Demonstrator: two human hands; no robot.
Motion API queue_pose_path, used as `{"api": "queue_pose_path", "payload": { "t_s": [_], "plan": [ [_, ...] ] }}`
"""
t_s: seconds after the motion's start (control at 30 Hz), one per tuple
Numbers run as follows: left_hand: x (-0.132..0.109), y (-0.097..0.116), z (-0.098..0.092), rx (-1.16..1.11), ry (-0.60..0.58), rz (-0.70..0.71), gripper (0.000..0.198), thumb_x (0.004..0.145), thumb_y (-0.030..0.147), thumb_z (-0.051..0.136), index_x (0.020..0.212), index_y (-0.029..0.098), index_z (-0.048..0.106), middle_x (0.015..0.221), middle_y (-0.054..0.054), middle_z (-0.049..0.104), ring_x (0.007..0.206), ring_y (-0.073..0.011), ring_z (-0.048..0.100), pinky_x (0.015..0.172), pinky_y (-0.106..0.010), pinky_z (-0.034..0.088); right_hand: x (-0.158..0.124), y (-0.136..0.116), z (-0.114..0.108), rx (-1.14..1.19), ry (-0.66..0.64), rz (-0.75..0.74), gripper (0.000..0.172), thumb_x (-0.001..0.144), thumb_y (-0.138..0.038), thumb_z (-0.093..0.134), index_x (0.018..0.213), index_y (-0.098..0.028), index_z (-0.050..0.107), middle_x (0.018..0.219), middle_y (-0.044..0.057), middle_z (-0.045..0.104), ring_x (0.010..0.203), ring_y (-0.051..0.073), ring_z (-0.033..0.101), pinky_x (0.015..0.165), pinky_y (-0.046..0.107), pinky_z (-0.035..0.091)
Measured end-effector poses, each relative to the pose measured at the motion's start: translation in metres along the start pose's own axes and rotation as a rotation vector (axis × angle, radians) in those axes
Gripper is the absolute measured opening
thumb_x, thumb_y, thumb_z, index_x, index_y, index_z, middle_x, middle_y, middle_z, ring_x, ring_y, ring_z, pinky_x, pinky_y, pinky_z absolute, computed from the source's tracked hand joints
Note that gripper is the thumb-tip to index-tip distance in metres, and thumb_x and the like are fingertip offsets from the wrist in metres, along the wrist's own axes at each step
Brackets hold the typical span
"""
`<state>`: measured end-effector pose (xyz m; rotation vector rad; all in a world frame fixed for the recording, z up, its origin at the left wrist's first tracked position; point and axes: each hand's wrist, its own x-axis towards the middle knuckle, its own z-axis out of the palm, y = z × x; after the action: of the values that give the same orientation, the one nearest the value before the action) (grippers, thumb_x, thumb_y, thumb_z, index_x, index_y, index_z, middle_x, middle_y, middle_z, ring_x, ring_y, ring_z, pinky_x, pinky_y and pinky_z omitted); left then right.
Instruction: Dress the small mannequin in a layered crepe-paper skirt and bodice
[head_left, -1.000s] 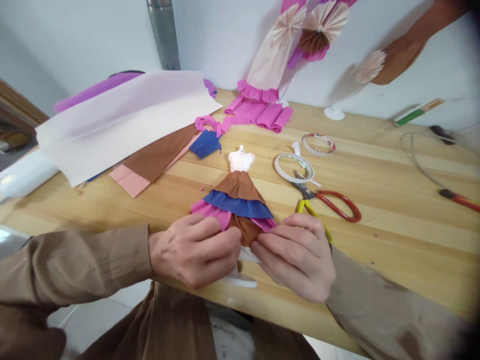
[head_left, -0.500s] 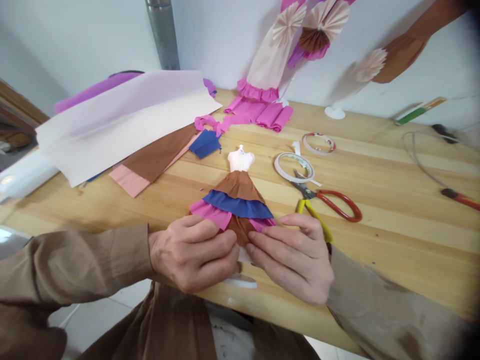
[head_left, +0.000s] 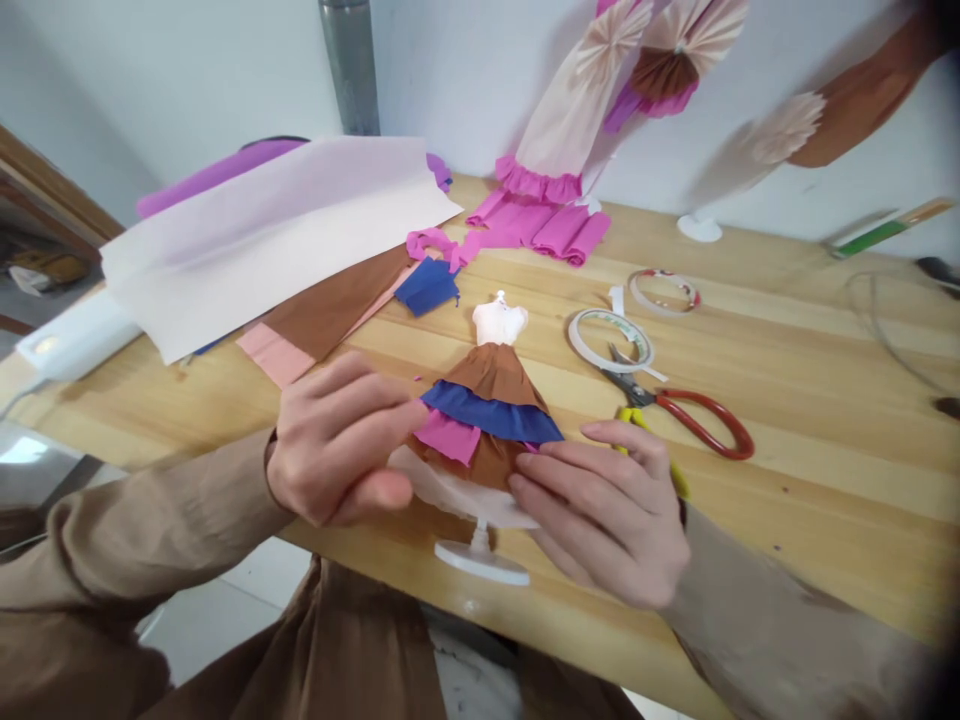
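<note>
A small white mannequin torso point(head_left: 500, 322) on a white stand point(head_left: 481, 562) lies on the wooden table point(head_left: 787, 400), wearing a tiered crepe-paper skirt point(head_left: 491, 405) in brown, blue and pink. My left hand point(head_left: 337, 440) pinches the skirt's left hem, thumb under and fingers on top. My right hand point(head_left: 600, 520) holds the skirt's lower right hem with curled fingers. A pale underlayer of the skirt shows between the two hands.
Red-and-yellow scissors point(head_left: 679, 420) and two tape rolls point(head_left: 611, 338) lie right of the doll. Sheets of pale pink, brown and purple crepe paper point(head_left: 285, 225) cover the back left. Pink ruffles point(head_left: 540, 225) and finished paper dresses stand by the wall. Cables lie far right.
My left hand has lifted and shifted left, pulling the skirt's hem up so the pale underlayer and the stand show. The view has shifted slightly.
</note>
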<state>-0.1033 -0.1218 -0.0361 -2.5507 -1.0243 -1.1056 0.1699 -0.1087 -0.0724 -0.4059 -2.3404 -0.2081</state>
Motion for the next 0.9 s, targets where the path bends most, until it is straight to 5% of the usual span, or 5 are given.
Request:
{"api": "queue_pose_path", "payload": {
  "t_s": [0.1,0.3,0.43,0.57,0.9],
  "plan": [
    [-0.003,-0.004,-0.002,0.023,0.02,0.219,0.044,0.102,0.043,0.034,0.093,0.013,0.066,0.073,-0.01,0.067,0.065,-0.0193,0.06,0.054,-0.033,0.05,0.0,0.0,0.0,-0.008,-0.005,0.004,0.011,0.09,-0.015,0.061,0.096,-0.017,0.07,0.089,0.005,0.078,0.091,0.019,0.066,0.089,0.043,0.05],
    [-0.008,-0.01,-0.001,-0.022,0.032,-0.023,0.036,0.101,0.038,0.037,0.104,0.015,0.065,0.082,-0.01,0.068,0.073,-0.02,0.062,0.064,-0.036,0.051,0.002,0.001,0.003,-0.005,0.024,-0.009,0.013,0.09,-0.014,0.059,0.097,-0.018,0.069,0.091,0.004,0.078,0.094,0.018,0.066,0.091,0.044,0.049],
    [-0.009,-0.005,0.003,-0.102,-0.183,0.016,0.064,0.092,0.065,0.046,0.13,0.014,0.053,0.109,-0.016,0.067,0.099,-0.0261,0.064,0.081,-0.041,0.055,0.002,0.0,0.003,0.006,0.03,0.06,0.01,0.088,-0.011,0.062,0.092,-0.017,0.068,0.09,0.005,0.077,0.094,0.018,0.066,0.091,0.044,0.05],
    [-0.011,0.005,0.009,-0.044,-0.397,-0.032,0.074,0.085,0.052,0.063,0.141,0.009,0.042,0.128,-0.022,0.06,0.113,-0.0325,0.06,0.088,-0.047,0.055,0.003,0.0,0.006,0.008,0.046,0.052,0.013,0.087,-0.011,0.06,0.093,-0.018,0.069,0.092,0.006,0.077,0.093,0.02,0.067,0.09,0.044,0.05],
    [-0.009,0.015,0.025,0.226,-0.077,0.176,0.024,0.089,0.017,0.052,0.109,0.01,0.065,0.098,-0.013,0.074,0.089,-0.0228,0.069,0.071,-0.032,0.06,0.006,0.003,0.014,0.055,0.084,0.049,0.014,0.086,-0.009,0.06,0.093,-0.015,0.07,0.091,0.008,0.077,0.089,0.02,0.068,0.084,0.042,0.05]
  ]
}}
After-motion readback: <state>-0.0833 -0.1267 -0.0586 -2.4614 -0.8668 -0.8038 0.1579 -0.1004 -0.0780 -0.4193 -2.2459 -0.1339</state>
